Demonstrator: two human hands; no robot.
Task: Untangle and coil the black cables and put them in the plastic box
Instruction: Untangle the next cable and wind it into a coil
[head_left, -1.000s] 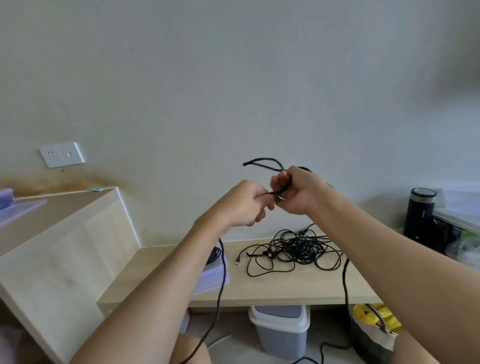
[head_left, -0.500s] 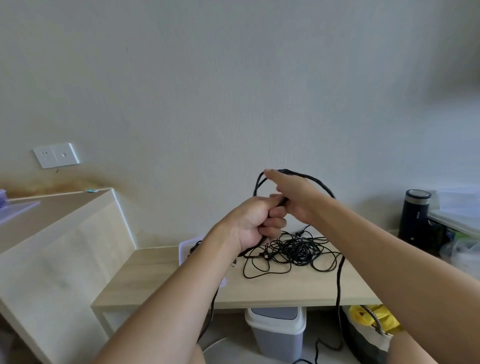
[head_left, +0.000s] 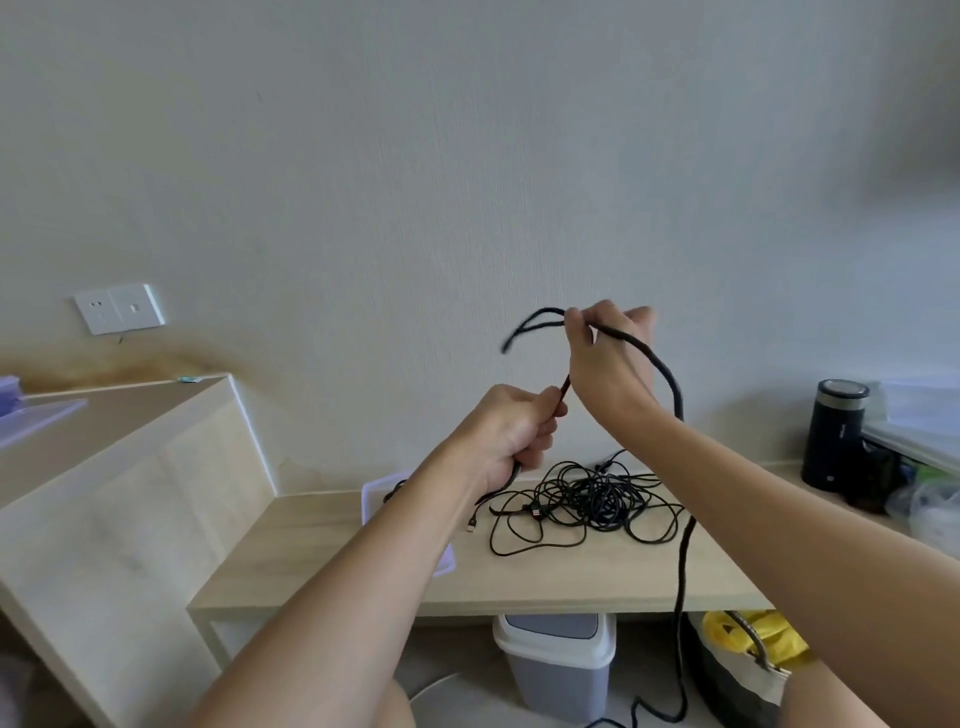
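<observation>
A thick, matte black cable (head_left: 670, 382) arcs in the air above the surface (head_left: 322, 545) — the left hand (head_left: 511, 434) fists its lower stretch, the right hand (head_left: 608, 364) pinches the loop's top — its tail hanging past the front edge.

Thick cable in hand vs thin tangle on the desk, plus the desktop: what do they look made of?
The thick cable: probably braided fabric sheath, matte black; surface looks faintly textured, but blur leaves it open. The thin tangle: likely smooth rubber or PVC jacket; plain black, lies in loose springy loops. The desktop: pale wood-grain laminate or veneer, matte; faint grain, squared edge.
</observation>
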